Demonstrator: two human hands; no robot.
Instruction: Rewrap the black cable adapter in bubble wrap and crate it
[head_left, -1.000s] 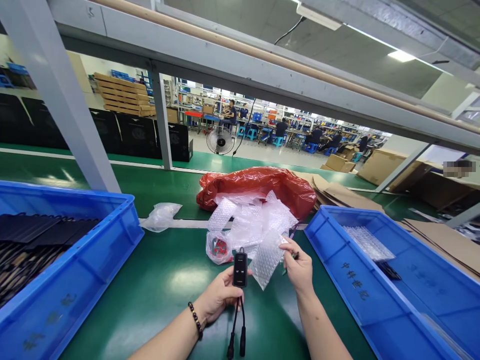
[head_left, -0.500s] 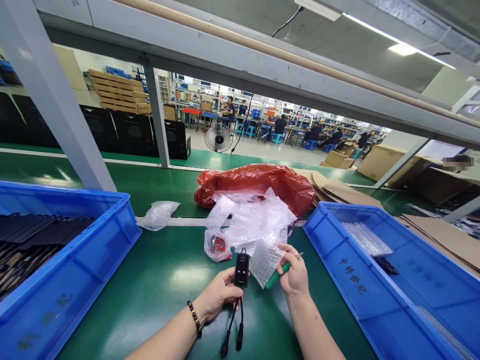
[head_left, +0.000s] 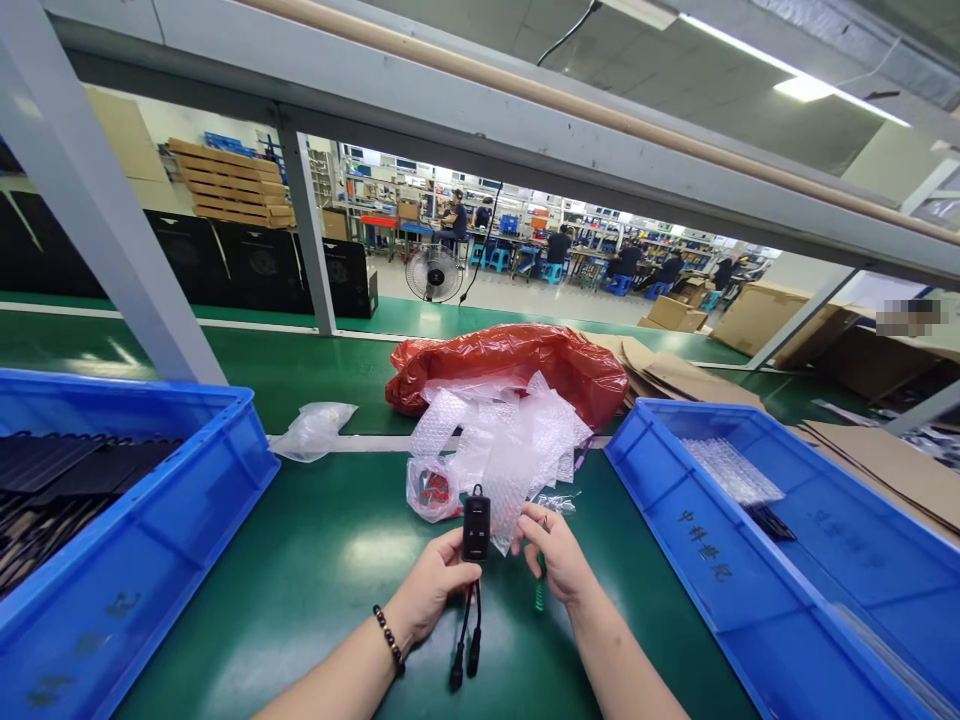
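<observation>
My left hand (head_left: 433,590) holds a small black controller box (head_left: 476,528) upright, with two black cables (head_left: 463,650) hanging below it. My right hand (head_left: 556,555) is close beside the box on its right, pinching a clear bubble-wrap bag (head_left: 512,497) and gripping a green tool (head_left: 538,592) that points down. A pile of bubble-wrap bags (head_left: 510,430) lies just beyond both hands on the green mat (head_left: 330,560).
A blue bin (head_left: 120,560) with black parts stands at the left. Another blue bin (head_left: 750,580) at the right holds bubble-wrapped items. A red plastic bag (head_left: 517,365), a small bag of red parts (head_left: 431,490) and a crumpled clear bag (head_left: 315,430) lie beyond. Cardboard (head_left: 885,460) lies far right.
My right hand has moved left toward the controller box, carrying the bubble-wrap bag with it. The green tool now points downward. The left hand holds steady.
</observation>
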